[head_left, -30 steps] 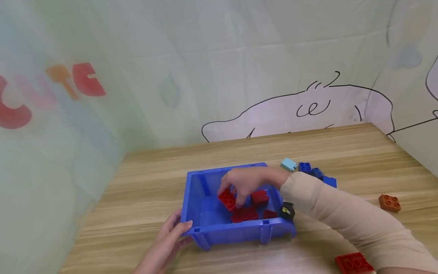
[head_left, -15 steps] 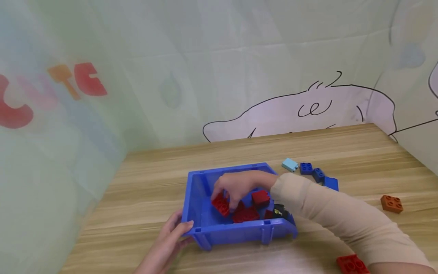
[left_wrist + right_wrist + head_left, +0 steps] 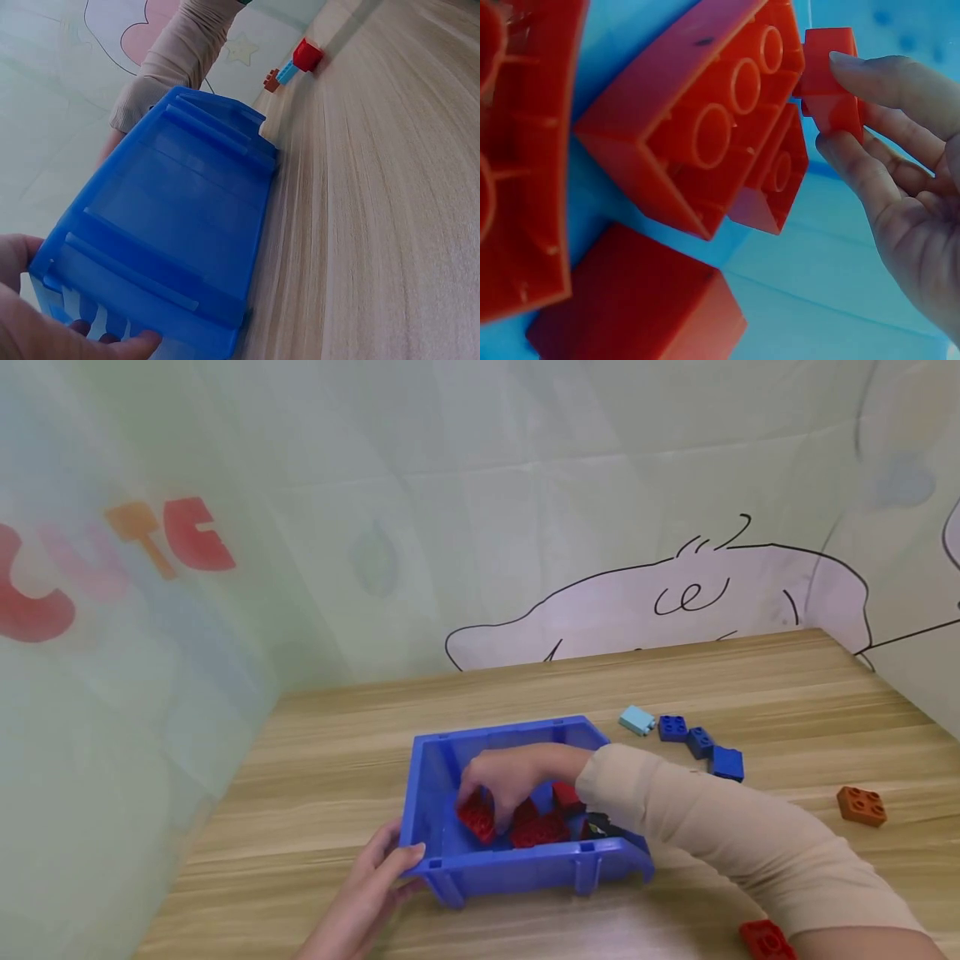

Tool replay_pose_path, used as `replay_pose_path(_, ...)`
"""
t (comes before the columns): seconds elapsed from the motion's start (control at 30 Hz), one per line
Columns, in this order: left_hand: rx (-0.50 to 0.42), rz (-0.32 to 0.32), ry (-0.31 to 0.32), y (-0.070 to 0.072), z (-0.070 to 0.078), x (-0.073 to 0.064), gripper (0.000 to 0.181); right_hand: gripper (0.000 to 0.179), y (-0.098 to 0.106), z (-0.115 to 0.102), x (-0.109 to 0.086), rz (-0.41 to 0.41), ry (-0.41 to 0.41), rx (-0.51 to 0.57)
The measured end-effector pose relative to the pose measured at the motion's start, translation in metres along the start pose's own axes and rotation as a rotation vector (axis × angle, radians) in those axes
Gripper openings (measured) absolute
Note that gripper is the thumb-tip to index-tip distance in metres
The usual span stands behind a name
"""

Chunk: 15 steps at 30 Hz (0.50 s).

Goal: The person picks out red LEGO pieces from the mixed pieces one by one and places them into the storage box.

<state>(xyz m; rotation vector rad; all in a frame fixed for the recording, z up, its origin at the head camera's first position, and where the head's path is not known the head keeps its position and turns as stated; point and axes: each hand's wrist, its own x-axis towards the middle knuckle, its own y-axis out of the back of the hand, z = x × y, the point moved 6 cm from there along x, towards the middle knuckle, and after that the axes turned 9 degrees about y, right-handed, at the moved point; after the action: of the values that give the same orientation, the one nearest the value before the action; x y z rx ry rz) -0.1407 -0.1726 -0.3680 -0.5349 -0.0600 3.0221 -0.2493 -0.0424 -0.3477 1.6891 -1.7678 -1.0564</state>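
Observation:
A blue plastic bin [image 3: 517, 870] stands on the wooden table. My left hand [image 3: 386, 864] grips its left end, thumb over the rim and fingers against the outer wall, as the left wrist view also shows. Inside the bin, my right hand [image 3: 504, 777] pinches a red toy brick [image 3: 831, 79] between thumb and fingertips, low near the bin's floor. Several other red bricks lie in there, one turned with its hollow underside showing [image 3: 697, 127] and another lying solid side up [image 3: 630, 300]. A dark piece [image 3: 600, 825] sits at the bin's right end, partly covered by my right sleeve.
Behind the right forearm lie a light blue brick [image 3: 637, 720] and several dark blue bricks [image 3: 672, 727]. An orange-brown brick [image 3: 862, 806] is at the right, and a red brick [image 3: 763, 939] lies at the near edge. A printed cloth [image 3: 337, 527] rises behind the table.
My right hand has moved left and down in the bin, carrying the red brick toward the left part of its floor. My left hand keeps its grip on the bin.

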Motion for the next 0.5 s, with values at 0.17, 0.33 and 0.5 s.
replay_pose_path(0.17,0.002,-0.001,0.003,0.0,-0.0002,0.0003,0.053,0.054,-0.0028,0.0029,0.0027,-0.007,-0.031,0.003)
replay_pose_path(0.33,0.018,-0.018,0.014,-0.0004,0.0,-0.0003,0.055,0.055,-0.0057,0.0043,0.0043,-0.011,-0.056,0.002)
replay_pose_path(0.5,0.015,-0.026,0.013,-0.0004,0.0,-0.0003,0.055,0.056,-0.0071,0.0072,0.0046,-0.005,-0.075,0.024)
